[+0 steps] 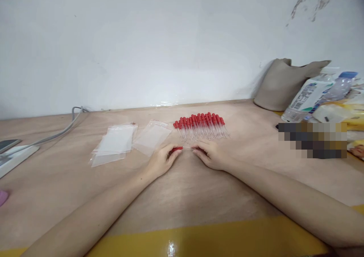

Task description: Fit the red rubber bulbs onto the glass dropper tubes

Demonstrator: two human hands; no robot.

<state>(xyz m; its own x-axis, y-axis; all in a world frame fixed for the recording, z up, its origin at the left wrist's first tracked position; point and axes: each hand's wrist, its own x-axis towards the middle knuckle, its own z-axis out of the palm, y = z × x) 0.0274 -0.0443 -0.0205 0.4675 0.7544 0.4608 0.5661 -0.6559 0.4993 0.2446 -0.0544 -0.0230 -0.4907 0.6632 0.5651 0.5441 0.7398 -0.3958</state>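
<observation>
Between my two hands lies a glass dropper (pixel 186 147) with a red rubber bulb, held level just above the table. My left hand (pixel 163 159) is closed on its red bulb. At the other end, the fingertips of my right hand (pixel 209 154) pinch the thin clear tube. Right behind my hands is a row of several similar droppers (pixel 199 124), red bulbs toward the wall and clear tubes toward me. Clear zip bags (pixel 116 141) lie in a stack to the left, and a few more bags (pixel 152 135) rest beside my left hand.
Grey cables (pixel 62 131) run along the left, near a phone-like dark object (pixel 10 145) and a white one (pixel 19 158). On the right stand a grey-brown bag (pixel 284 84), plastic bottles (pixel 309 95) and yellow packaging (pixel 352 112). A white wall (pixel 170 44) closes the back.
</observation>
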